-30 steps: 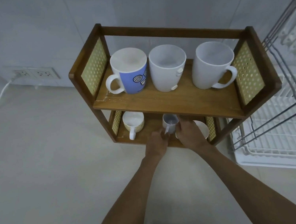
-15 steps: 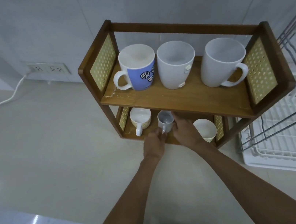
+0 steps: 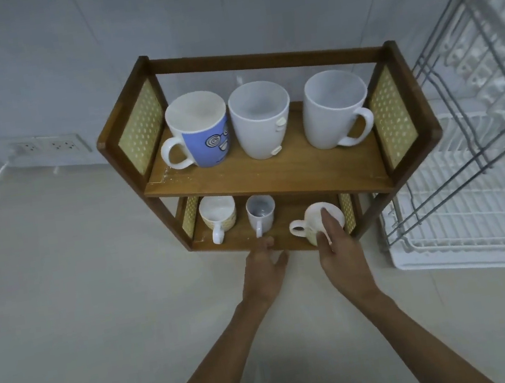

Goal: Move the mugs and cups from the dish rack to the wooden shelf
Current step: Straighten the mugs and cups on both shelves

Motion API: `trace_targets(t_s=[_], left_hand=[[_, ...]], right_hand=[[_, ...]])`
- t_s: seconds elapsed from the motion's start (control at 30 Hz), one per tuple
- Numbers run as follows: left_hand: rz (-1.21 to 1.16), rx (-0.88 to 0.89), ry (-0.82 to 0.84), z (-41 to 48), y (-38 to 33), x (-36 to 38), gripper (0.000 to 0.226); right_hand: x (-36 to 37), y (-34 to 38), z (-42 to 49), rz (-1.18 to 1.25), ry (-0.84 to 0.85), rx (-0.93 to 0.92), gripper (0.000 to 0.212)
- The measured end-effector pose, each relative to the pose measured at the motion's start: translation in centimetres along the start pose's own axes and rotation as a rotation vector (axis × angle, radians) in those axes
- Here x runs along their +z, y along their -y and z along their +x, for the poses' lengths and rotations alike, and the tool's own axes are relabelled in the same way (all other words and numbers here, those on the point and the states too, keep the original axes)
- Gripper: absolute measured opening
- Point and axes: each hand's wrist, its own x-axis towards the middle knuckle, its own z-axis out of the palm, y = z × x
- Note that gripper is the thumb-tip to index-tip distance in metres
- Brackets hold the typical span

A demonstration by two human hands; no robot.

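At frame centre, six cups sit on the wooden shelf (image 3: 261, 173). The left hand (image 3: 264, 271) hovers spread and empty; the right hand (image 3: 340, 252) loosely touches the lower-right cup (image 3: 310, 222). The dish rack (image 3: 476, 207) stands right.

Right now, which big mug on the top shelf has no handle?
The middle white mug: only two broken stubs remain, while the blue mug and the right white mug keep handles.

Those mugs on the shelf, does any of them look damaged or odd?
Yes. The middle mug on the top shelf has no handle, only two short stubs on its side, as if it broke off. The others look whole.
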Motion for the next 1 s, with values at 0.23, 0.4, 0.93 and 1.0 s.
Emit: trace_targets(t_s=[0.23, 0.4, 0.93, 1.0], left_hand=[[0.106, 0.099, 0.122, 1.5, -2.7, 3.3, 0.076], [0.063, 0.109, 0.164, 1.6, -2.2, 3.5, 0.066], [0.039, 0.069, 0.227, -0.7, -2.5, 5.3, 0.071], [0.039, 0.055, 0.231, -0.6, -2.6, 5.6, 0.071]], right_hand=[[-0.2, -2.2, -1.8, 0.031, 0.012, 0.256, 0.058], [0.4, -2.0, 1.2, 0.156, 0.05, 0.321, 0.063], [2.0, -2.8, 7.0, 0.476, 0.061, 0.481, 0.048], [2.0, -2.7, 7.3, 0.472, 0.069, 0.46, 0.047]])
